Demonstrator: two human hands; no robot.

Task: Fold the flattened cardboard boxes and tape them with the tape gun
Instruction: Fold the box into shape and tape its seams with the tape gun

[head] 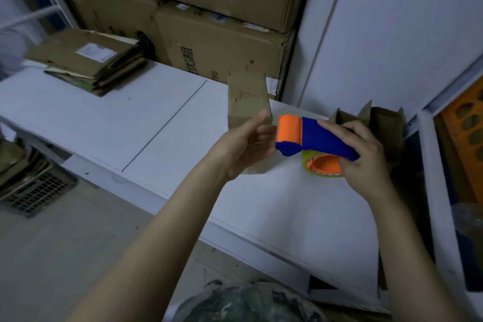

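1. The left hand (243, 146) is holding a small brown box (248, 98) in the middle of the frame. Its thumb is lying on the near side and its fingers are curling round the edge.
2. The right hand (366, 157) is gripping the blue and orange tape gun (313, 136) just right of that box. Its orange end may be touching the box, but the blur is hiding that.
3. An open box (384, 123) is sitting behind the right hand on the white worktop (117, 123).
4. Flat boxes (86, 63) are lying piled at the upper left.
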